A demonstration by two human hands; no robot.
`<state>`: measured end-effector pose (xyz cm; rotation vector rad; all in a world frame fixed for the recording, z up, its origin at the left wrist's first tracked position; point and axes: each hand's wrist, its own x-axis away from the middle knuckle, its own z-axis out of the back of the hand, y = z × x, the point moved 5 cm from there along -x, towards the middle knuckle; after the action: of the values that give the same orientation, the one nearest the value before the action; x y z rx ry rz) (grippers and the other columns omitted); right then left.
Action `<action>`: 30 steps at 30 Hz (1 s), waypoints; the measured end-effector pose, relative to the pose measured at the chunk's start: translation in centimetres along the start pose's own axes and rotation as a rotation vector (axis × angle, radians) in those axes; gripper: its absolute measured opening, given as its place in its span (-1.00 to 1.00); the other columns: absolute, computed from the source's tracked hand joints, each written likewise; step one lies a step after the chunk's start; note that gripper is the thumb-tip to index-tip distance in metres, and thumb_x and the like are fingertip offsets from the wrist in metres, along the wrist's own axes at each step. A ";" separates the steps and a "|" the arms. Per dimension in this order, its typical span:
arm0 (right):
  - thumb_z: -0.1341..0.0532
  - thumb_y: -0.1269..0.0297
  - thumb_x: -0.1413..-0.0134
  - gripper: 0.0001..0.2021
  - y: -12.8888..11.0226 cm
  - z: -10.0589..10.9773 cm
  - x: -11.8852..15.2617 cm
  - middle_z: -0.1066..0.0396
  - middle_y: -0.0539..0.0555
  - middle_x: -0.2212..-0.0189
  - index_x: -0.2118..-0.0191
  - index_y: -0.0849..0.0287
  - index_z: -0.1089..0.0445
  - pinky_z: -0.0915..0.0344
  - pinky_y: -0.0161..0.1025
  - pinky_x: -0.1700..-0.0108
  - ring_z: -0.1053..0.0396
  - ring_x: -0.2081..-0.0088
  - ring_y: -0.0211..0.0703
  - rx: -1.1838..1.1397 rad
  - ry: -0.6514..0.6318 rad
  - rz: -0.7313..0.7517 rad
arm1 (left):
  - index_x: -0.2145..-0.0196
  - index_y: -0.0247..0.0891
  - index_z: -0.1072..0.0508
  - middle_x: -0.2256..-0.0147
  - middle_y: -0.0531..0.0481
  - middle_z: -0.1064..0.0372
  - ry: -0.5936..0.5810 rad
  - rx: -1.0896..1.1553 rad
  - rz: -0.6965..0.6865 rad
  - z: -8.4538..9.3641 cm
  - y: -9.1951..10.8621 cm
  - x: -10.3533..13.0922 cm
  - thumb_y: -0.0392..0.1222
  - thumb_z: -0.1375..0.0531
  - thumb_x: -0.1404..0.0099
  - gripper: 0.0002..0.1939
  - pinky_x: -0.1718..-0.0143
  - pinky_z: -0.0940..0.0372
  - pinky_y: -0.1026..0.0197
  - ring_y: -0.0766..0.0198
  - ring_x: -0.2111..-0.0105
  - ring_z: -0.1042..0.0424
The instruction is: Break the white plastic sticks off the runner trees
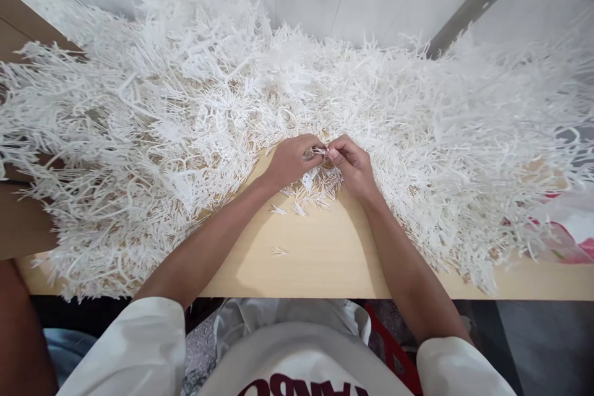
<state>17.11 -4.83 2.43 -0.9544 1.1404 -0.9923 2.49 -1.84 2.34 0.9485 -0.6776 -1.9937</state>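
Note:
My left hand point(296, 161) and my right hand point(355, 168) meet at the front of a large heap of white branched plastic sprigs point(195, 105). Between their fingertips is a small white sprig point(319, 150), pinched from both sides. The fingers partly cover it. Just under my hands lies a small cluster of cut-looking short sprigs point(320, 189). One loose sprig point(279, 251) rests nearer to me on the pale wooden table point(306, 275).
The heap spreads across both sides of the table. Cardboard point(23, 216) stands at the left, near a person's limb point(23, 328). At the right lies a clear and pink plastic bag point(566, 235). Behind rise a tiled wall point(371, 0) and a grey metal post point(482, 3).

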 end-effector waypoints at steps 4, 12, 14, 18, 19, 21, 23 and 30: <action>-0.34 -0.01 -0.06 -0.65 -0.3 -0.1 0.4 -0.38 0.03 0.10 0.05 -0.06 -0.40 -0.41 -0.23 0.24 -0.38 0.16 -0.20 0.142 0.143 0.057 | 0.32 -0.22 -0.53 0.32 0.06 -0.55 0.047 -0.072 -0.067 0.0 -0.2 0.0 -0.18 -0.20 -0.31 -0.88 0.33 -0.22 0.30 0.36 0.34 -0.46; -0.28 0.05 -0.16 -0.79 -0.4 0.4 0.5 -0.51 0.00 0.33 0.30 0.06 -0.54 -0.40 -0.22 0.25 -0.45 0.29 -0.24 0.379 0.325 0.093 | 0.25 -0.20 -0.52 0.32 0.05 -0.53 0.041 -0.191 -0.138 -0.3 0.1 0.2 -0.09 -0.09 -0.43 -0.76 0.35 -0.21 0.29 0.37 0.33 -0.46; -0.26 0.06 -0.18 -0.78 -0.5 0.5 0.5 -0.49 0.00 0.35 0.30 0.08 -0.52 -0.36 -0.24 0.28 -0.42 0.32 -0.27 0.440 0.340 0.096 | 0.23 -0.20 -0.52 0.32 0.05 -0.52 0.041 -0.225 -0.152 -0.4 0.4 0.2 -0.11 -0.08 -0.43 -0.76 0.37 -0.19 0.29 0.36 0.33 -0.45; -0.20 0.05 -0.24 -0.76 -0.6 0.5 0.5 -0.43 -0.01 0.36 0.32 0.09 -0.45 -0.30 -0.25 0.30 -0.38 0.29 -0.25 0.524 0.337 0.140 | 0.24 -0.20 -0.53 0.33 0.05 -0.51 0.059 -0.261 -0.180 -0.5 0.7 0.3 -0.18 -0.11 -0.38 -0.82 0.43 -0.14 0.30 0.37 0.37 -0.42; -0.19 0.04 -0.26 -0.75 -0.5 0.4 0.5 -0.41 -0.01 0.37 0.33 0.09 -0.42 -0.28 -0.24 0.29 -0.36 0.30 -0.25 0.533 0.325 0.142 | 0.26 -0.21 -0.53 0.36 0.06 -0.50 0.070 -0.278 -0.193 -0.5 0.8 0.4 -0.19 -0.12 -0.37 -0.82 0.45 -0.12 0.29 0.38 0.40 -0.40; -0.14 0.03 -0.29 -0.73 -0.3 0.2 0.6 -0.37 -0.02 0.38 0.35 0.09 -0.35 -0.26 -0.22 0.25 -0.33 0.29 -0.24 0.561 0.294 0.137 | 0.31 -0.22 -0.53 0.41 0.06 -0.47 0.088 -0.329 -0.223 -0.6 0.9 0.4 -0.21 -0.13 -0.36 -0.83 0.47 -0.09 0.29 0.38 0.45 -0.37; -0.10 0.03 -0.32 -0.71 -0.2 -0.1 0.6 -0.35 -0.01 0.37 0.36 0.09 -0.29 -0.25 -0.19 0.21 -0.30 0.27 -0.22 0.599 0.270 0.124 | 0.34 -0.22 -0.53 0.45 0.07 -0.45 0.106 -0.393 -0.242 -0.7 1.0 0.5 -0.22 -0.14 -0.35 -0.83 0.49 -0.06 0.27 0.38 0.49 -0.33; -0.06 0.00 -0.33 -0.70 0.2 -0.4 0.5 -0.33 -0.01 0.37 0.33 0.09 -0.27 -0.21 -0.20 0.23 -0.27 0.30 -0.23 0.587 0.205 0.014 | 0.41 -0.23 -0.45 0.46 0.06 -0.45 0.210 -0.613 -0.304 -0.8 1.2 0.8 -0.23 -0.04 -0.41 -0.73 0.46 -0.07 0.22 0.36 0.53 -0.28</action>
<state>16.78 -5.32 2.04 -0.3788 0.9343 -1.3373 3.35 -3.25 2.45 0.8891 0.2096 -2.1280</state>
